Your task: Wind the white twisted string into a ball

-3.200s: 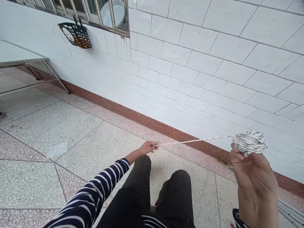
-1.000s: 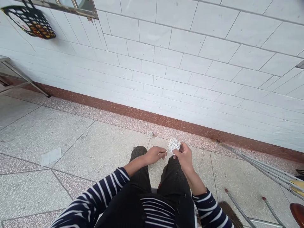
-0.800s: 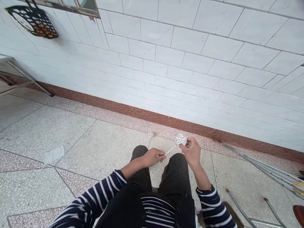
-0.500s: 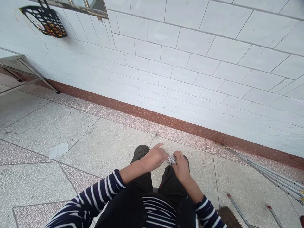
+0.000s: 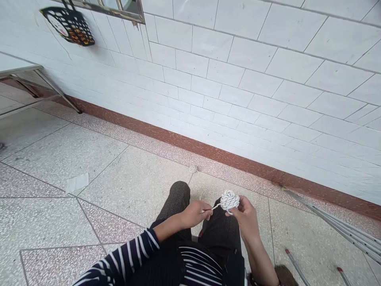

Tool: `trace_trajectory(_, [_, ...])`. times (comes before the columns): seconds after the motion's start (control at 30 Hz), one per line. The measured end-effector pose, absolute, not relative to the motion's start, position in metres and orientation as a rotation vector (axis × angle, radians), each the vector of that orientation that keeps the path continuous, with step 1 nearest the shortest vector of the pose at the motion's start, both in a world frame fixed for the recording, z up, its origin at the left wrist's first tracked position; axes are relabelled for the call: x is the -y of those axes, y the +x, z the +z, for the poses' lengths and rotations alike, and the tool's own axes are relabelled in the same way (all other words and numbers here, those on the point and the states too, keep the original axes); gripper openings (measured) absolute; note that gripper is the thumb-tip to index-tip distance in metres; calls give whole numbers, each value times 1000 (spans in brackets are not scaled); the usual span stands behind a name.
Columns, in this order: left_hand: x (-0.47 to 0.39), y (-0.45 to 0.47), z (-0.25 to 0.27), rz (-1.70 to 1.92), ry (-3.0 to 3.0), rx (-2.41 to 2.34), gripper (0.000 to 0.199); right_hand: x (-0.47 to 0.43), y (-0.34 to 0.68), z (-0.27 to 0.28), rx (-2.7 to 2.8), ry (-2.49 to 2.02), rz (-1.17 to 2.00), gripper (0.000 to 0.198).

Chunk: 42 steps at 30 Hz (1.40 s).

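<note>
A white cord ball with dark flecks point(image 5: 229, 201) is held above my right knee by my right hand point(image 5: 246, 218), whose fingers and thumb close round its right and lower sides. From the ball a short twisted length of cord point(image 5: 216, 206) runs left into my left hand point(image 5: 197, 213), pinched between thumb and fingers. A loose frayed end shows just above that hand. Farther off, a second small speckled ball point(image 5: 193, 169) lies on the floor near the wall's base.
The tiled wall point(image 5: 238, 79) rises ahead over a red-brown skirting. A metal-framed table point(image 5: 59, 89) stands at left, and a patterned bag point(image 5: 70, 26) hangs above. A pale sheet point(image 5: 77, 183) lies on the floor. Metal poles point(image 5: 330, 218) lean at right, near red-tipped legs point(image 5: 296, 264).
My right hand has turned and moved right, bringing the cord ball into fuller view. My left hand has lowered and closed on the cord, which now stretches between both hands.
</note>
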<state>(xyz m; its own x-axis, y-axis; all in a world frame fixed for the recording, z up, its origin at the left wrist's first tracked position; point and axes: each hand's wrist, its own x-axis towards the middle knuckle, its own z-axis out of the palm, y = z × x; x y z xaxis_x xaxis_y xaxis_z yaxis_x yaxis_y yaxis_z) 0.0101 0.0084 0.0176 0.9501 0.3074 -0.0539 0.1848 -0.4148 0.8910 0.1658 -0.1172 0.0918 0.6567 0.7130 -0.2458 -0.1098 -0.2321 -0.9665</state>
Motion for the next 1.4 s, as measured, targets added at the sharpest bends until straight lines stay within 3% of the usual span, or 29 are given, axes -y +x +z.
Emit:
trace_trajectory(0.17, [-7, 3, 38, 44, 1852, -302, 32, 102, 184, 81, 613, -1829, 627, 36])
trace_trajectory(0.37, [-11, 5, 54, 47, 2281, -244, 29, 84, 182, 50, 899, -2011, 476, 25])
trace_trajectory(0.63, [-42, 4, 53, 202, 2615, -154, 27, 108, 149, 33, 1056, -1907, 901, 32])
trace_trajectory(0.8, [-37, 3, 37, 239, 2322, -181, 28, 120, 137, 66, 818, -1522, 1305, 74])
trace_trajectory(1.0, [-23, 4, 25, 259, 2099, -302, 38, 119, 132, 96, 614, -1349, 1337, 47])
trace_trajectory(1.4, [-38, 5, 39, 244, 1790, -366, 30, 110, 159, 112, 514, -1445, 1159, 51])
